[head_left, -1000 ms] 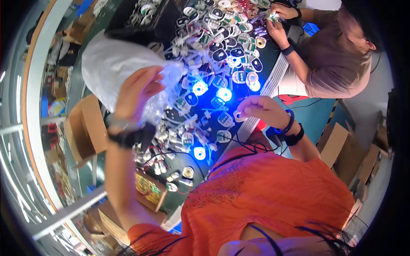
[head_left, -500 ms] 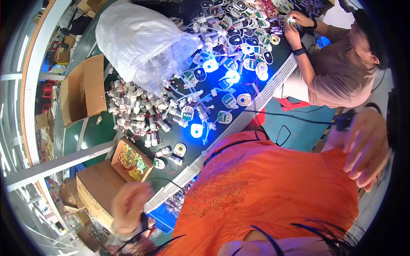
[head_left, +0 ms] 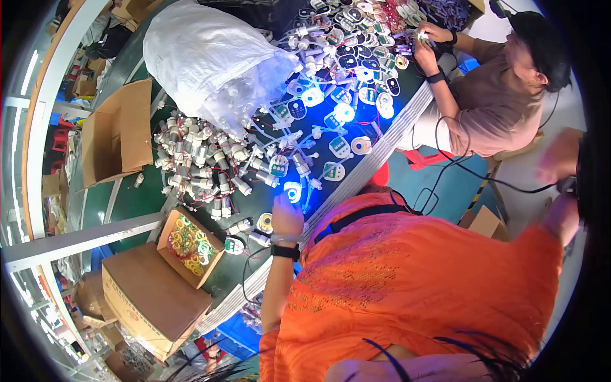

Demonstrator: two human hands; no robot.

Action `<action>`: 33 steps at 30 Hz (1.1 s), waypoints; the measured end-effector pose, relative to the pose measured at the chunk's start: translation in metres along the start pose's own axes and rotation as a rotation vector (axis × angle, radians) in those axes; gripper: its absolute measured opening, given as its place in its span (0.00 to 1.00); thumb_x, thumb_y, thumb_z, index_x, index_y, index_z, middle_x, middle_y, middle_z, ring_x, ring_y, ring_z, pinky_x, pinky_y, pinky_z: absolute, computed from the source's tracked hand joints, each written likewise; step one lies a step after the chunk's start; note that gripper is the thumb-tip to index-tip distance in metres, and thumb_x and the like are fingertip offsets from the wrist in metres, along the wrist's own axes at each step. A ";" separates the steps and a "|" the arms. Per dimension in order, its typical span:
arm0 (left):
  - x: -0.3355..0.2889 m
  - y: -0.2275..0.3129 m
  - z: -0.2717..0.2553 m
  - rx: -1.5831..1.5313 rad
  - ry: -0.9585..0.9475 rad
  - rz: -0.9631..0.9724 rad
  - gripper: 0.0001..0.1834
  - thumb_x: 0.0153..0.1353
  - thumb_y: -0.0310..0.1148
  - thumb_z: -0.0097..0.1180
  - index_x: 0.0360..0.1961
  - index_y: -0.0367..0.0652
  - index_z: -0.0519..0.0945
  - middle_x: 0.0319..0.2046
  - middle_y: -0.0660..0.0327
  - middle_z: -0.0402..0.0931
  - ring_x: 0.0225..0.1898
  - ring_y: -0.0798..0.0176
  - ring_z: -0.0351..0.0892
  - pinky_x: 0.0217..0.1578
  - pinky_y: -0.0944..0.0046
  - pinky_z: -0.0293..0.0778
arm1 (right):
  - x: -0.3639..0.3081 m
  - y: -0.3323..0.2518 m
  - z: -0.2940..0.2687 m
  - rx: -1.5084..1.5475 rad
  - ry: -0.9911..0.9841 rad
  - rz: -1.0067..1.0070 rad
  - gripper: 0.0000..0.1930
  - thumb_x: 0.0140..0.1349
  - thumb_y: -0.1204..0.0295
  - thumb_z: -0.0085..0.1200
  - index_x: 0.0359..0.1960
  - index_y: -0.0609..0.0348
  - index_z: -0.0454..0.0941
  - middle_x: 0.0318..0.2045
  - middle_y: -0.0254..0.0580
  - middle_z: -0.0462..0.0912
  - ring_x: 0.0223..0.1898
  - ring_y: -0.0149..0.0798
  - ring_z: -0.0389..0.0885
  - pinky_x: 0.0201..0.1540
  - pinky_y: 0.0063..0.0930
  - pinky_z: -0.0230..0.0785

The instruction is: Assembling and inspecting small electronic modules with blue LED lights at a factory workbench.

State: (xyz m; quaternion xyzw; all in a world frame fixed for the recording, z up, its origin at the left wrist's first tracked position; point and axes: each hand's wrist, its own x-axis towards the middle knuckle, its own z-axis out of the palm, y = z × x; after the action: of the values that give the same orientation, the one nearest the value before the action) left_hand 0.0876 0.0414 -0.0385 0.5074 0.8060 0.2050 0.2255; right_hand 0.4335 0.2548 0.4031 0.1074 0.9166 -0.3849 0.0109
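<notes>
Left hand [head_left: 287, 218] right at the glowing disc [head_left: 293, 191] by the table's [head_left: 407, 118] near edge, grip unclear; blurred right hand [head_left: 560, 156], can't tell either. Disc looks light, stiff, maybe brittle: pinch its rim!

Small, round blue-white lights [head_left: 293, 191] are glaring across the dark green tabletop [head_left: 233, 270]; blur is softening the bare right hand [head_left: 561, 156]; fisheye distortion is bending straight edges.

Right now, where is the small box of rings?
In the head view's lower left, the small box is beside the brown carton, left of the left hand.
</notes>
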 end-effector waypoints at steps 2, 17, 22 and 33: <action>0.007 0.000 0.009 0.181 0.139 -0.099 0.25 0.51 0.34 0.62 0.50 0.42 0.70 0.45 0.51 0.69 0.43 0.45 0.74 0.37 0.50 0.76 | 0.010 0.044 0.034 0.155 -0.006 0.454 0.16 0.58 0.62 0.58 0.44 0.59 0.79 0.38 0.40 0.80 0.39 0.34 0.81 0.35 0.25 0.75; 0.008 0.009 -0.008 0.195 -0.386 -0.067 0.18 0.52 0.49 0.59 0.33 0.45 0.79 0.31 0.53 0.78 0.35 0.50 0.79 0.33 0.49 0.75 | 0.172 0.237 0.317 -0.491 -0.066 0.408 0.07 0.54 0.68 0.50 0.32 0.53 0.77 0.31 0.44 0.80 0.31 0.48 0.82 0.28 0.44 0.73; -0.007 0.008 0.008 0.331 -0.431 -0.040 0.12 0.56 0.42 0.53 0.27 0.47 0.82 0.29 0.53 0.81 0.32 0.48 0.80 0.34 0.50 0.75 | 0.229 0.237 0.333 -0.264 0.200 0.236 0.09 0.57 0.64 0.51 0.35 0.53 0.75 0.33 0.42 0.80 0.33 0.48 0.81 0.31 0.44 0.73; 0.063 -0.001 -0.024 0.139 0.281 -0.061 0.23 0.48 0.36 0.65 0.46 0.44 0.74 0.42 0.52 0.73 0.45 0.45 0.71 0.44 0.51 0.70 | 0.280 0.229 0.329 -0.039 0.257 0.333 0.25 0.53 0.57 0.59 0.48 0.56 0.67 0.35 0.45 0.79 0.37 0.50 0.80 0.36 0.44 0.71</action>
State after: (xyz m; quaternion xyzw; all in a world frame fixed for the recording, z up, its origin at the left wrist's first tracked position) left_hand 0.0486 0.0956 -0.0291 0.4634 0.8569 0.2108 0.0813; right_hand 0.1863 0.2305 -0.0179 0.3055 0.8874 -0.3428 -0.0405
